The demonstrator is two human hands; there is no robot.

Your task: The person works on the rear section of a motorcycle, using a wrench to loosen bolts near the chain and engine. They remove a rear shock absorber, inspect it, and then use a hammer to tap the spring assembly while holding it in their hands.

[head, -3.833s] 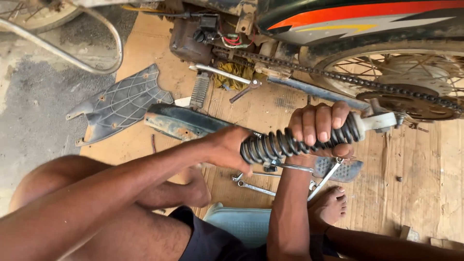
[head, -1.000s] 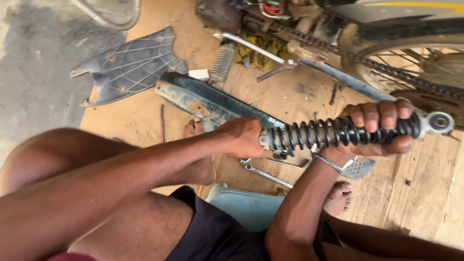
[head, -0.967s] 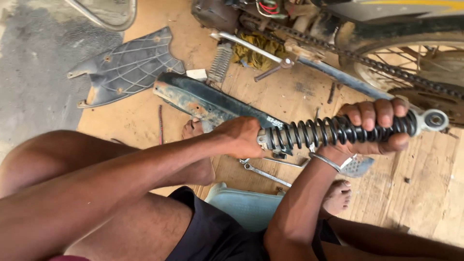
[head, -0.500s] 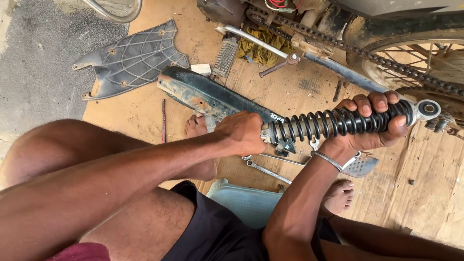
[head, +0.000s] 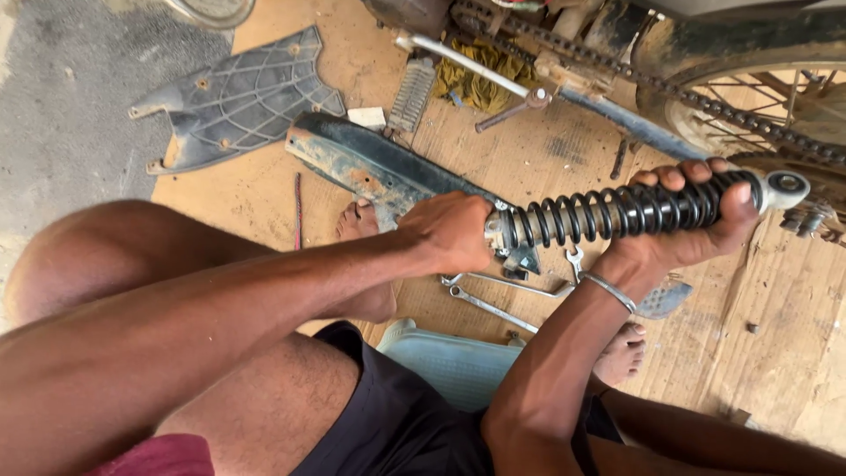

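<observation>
Gripping a black coil-spring shock absorber (head: pixel 634 210) with both hands, held roughly level across the middle of the view. Left hand (head: pixel 451 231) is closed tight around the end at about 9 o'clock of the shock, fingers wrapped so that end is mostly hidden. Right hand (head: pixel 696 231) is curled around the coils near the other end, fingertips over the top, thumb up by the silver mounting eye (head: pixel 787 184) that sticks out at 3 o'clock. A metal bangle (head: pixel 610 292) sits on that wrist.

Straight below the shock, at 6 o'clock, a couple of spanners (head: pixel 493 295) lie on the plywood floor (head: pixel 775 353). Up at 10 o'clock there's a dusty blue-black chain cover (head: pixel 379 163), and further out the same way a grey plastic side panel (head: pixel 233 101). At 12 to 1 o'clock is the motorbike's drive chain (head: pixel 670 88) and rear wheel (head: pixel 767 97). A light blue stool (head: pixel 449 366) is under the legs at 7 o'clock.
</observation>
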